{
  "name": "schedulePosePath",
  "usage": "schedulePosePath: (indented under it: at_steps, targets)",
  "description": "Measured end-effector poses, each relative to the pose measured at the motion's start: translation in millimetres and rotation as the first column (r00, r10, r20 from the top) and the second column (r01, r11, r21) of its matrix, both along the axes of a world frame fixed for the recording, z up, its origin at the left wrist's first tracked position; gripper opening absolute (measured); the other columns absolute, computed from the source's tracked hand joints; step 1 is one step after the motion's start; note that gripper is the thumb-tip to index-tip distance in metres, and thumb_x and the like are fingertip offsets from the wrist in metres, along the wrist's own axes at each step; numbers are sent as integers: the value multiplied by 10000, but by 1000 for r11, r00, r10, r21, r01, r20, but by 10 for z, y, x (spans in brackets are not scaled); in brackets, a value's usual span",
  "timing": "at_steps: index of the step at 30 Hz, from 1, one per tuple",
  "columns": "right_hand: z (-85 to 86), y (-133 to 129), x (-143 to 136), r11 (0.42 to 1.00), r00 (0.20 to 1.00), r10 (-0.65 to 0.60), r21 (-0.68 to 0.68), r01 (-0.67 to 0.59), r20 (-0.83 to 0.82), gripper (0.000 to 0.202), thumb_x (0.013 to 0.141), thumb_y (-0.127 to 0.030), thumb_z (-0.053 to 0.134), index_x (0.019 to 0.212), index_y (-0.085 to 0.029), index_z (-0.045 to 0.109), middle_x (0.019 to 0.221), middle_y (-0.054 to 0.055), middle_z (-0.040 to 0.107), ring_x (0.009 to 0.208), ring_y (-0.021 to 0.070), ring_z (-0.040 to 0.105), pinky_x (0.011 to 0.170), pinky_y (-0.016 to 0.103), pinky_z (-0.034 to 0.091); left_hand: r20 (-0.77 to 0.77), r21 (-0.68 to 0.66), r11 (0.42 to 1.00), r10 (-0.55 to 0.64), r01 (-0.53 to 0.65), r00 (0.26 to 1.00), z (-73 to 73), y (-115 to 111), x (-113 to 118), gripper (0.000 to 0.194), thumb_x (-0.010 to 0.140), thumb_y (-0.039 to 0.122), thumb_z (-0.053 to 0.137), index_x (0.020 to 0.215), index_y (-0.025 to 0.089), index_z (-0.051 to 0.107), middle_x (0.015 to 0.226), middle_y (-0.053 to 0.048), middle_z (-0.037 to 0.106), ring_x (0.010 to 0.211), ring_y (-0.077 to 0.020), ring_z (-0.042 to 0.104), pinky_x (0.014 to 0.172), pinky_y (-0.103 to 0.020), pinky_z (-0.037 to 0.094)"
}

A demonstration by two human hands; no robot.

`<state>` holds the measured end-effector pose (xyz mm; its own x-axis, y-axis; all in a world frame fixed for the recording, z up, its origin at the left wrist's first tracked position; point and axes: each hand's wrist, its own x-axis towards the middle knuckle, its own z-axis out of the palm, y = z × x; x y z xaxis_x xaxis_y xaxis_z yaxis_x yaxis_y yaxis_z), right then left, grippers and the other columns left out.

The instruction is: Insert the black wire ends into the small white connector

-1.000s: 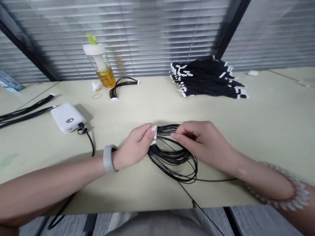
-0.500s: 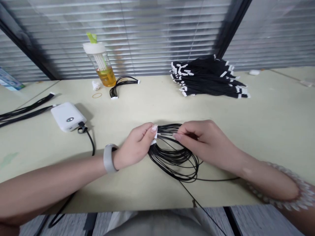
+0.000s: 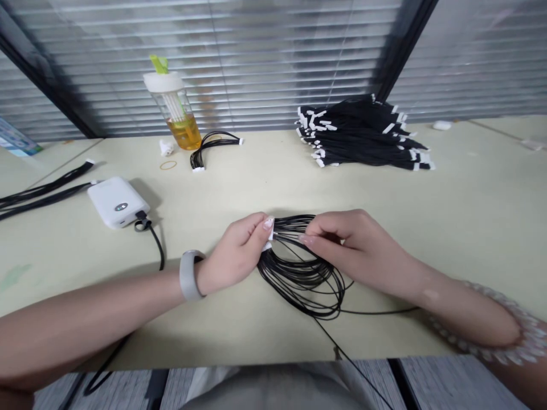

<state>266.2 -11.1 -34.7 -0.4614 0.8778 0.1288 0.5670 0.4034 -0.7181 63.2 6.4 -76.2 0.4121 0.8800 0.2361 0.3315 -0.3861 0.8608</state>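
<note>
My left hand (image 3: pixel 239 247) is closed on white connectors (image 3: pixel 268 245), thumb on top, and partly covers them. Many thin black wires run from the connectors and curl into a loop (image 3: pixel 305 273) over the table. Between thumb and forefinger, my right hand (image 3: pixel 350 239) pinches one thin black wire (image 3: pixel 288 234). That wire's bare metal end lies at the connector's edge; whether it is inside cannot be made out. Loose wire tails stretch right and down past the table's front edge.
A pile of black cables with white connectors (image 3: pixel 363 136) lies at the back right. A bottle of amber liquid (image 3: pixel 184 131) stands back left, beside a short cable (image 3: pixel 213 145). Further left are a white power bank (image 3: pixel 118 202) with its cord and more black cables (image 3: pixel 47 191).
My right hand has shifted very slightly left towards the connector, and the wire end sits a little closer to it. My left hand keeps its hold.
</note>
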Motion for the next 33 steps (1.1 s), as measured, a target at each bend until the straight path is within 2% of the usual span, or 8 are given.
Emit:
schedulePosePath:
  at_steps: [8,14,18,23,27,29,31,33]
  targets:
    - [-51,3,-32,999,999,-43,24,42,19,253,859,-237,492,618,-164,515,542,-57,459,515,58,390,483,204,302,-37,19,999,-35,36,999,31,-1,10,332,950,335,346,664,176,398,618,38,386,564,-96,353,535,-223,325]
    - [-97,32,-46,998,999,-8,64,6,35,250,870,-236,490,632,-164,523,566,-52,497,533,61,418,514,208,324,-49,32,998,-51,53,998,34,-14,9,330,948,333,344,659,181,389,606,39,373,549,-98,339,518,-221,321]
    - [-71,107,27,992,998,52,116,-57,44,178,871,-215,507,716,-171,581,662,-33,594,595,67,501,568,198,368,-17,3,999,-33,33,999,16,0,11,337,946,348,348,658,179,398,606,37,385,550,-97,344,522,-220,330]
    - [-62,183,108,972,977,59,211,-102,203,43,851,-204,537,850,-183,575,731,-8,596,633,98,511,596,225,382,56,-61,998,38,-35,998,2,20,24,367,943,393,339,644,184,376,601,39,366,537,-95,328,506,-219,327]
    - [-14,146,121,953,972,-7,296,-64,234,330,741,-418,674,914,-183,521,888,46,576,752,153,525,651,267,417,27,-48,986,161,-159,987,17,18,45,367,928,412,358,640,186,376,602,29,368,551,-108,342,513,-230,328]
    - [49,94,130,922,978,-71,386,-10,195,373,714,-473,683,882,-185,514,925,64,568,794,173,525,674,283,420,5,-30,975,219,-218,976,21,19,51,365,923,423,361,645,187,379,604,23,375,564,-117,358,524,-239,330]
    - [124,25,142,896,974,-118,443,20,195,276,763,-430,642,769,-188,510,804,44,567,723,163,514,626,274,393,0,-17,968,249,-249,968,20,24,51,373,923,433,356,644,187,379,603,22,375,567,-120,361,530,-245,328]
    - [186,-50,145,915,955,-84,402,-39,285,276,829,-339,564,620,-190,465,631,11,525,593,135,473,553,267,338,15,-20,965,260,-260,965,14,30,46,386,926,446,348,642,186,378,603,21,377,565,-118,359,528,-246,326]
